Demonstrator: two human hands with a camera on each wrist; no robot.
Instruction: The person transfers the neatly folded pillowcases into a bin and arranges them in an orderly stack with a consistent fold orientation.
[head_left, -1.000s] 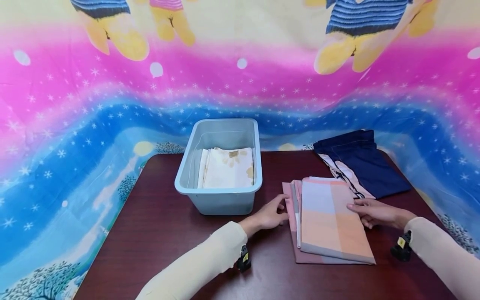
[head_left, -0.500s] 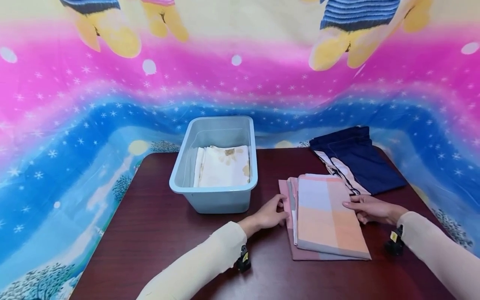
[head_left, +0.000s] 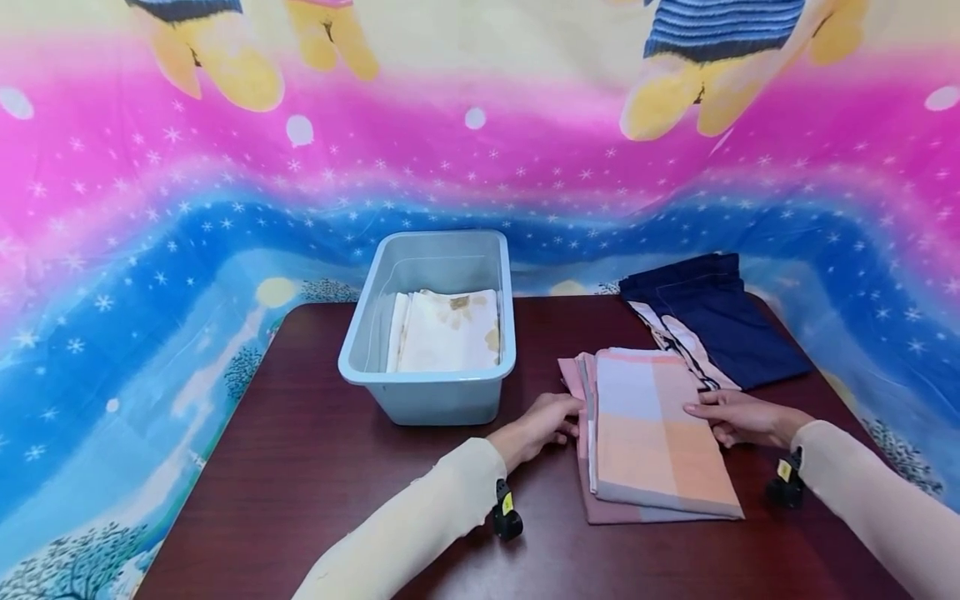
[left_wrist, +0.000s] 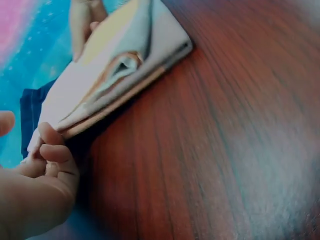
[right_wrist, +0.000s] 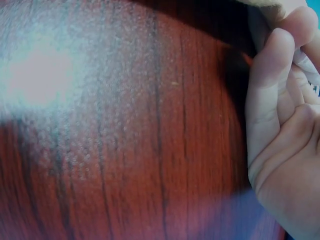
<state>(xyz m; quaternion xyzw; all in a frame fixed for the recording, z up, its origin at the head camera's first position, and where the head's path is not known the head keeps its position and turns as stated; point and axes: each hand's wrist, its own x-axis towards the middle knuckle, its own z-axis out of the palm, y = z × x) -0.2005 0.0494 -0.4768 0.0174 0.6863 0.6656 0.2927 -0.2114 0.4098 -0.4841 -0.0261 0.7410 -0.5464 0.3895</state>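
A folded checked cloth (head_left: 652, 425) in pink, orange and lavender lies on the dark wooden table (head_left: 315, 467), right of centre. My left hand (head_left: 561, 422) is at its left edge with the fingers curled in against the layers. In the left wrist view those fingers (left_wrist: 50, 155) bend at the corner of the cloth (left_wrist: 115, 65). My right hand (head_left: 707, 417) holds the right edge, one finger on top and the others beside it. The right wrist view shows only curled fingers (right_wrist: 272, 100) above the table (right_wrist: 125, 125).
A pale blue plastic bin (head_left: 427, 377) stands left of the cloth with a folded cream cloth (head_left: 448, 333) inside. A navy garment with white stripes (head_left: 720, 321) lies at the table's back right. A bright printed sheet (head_left: 150, 250) hangs behind and around the table.
My left hand has slid in to the cloth's left edge and its fingers have curled there. The right hand has stayed at the right edge. The head view shifted slightly.
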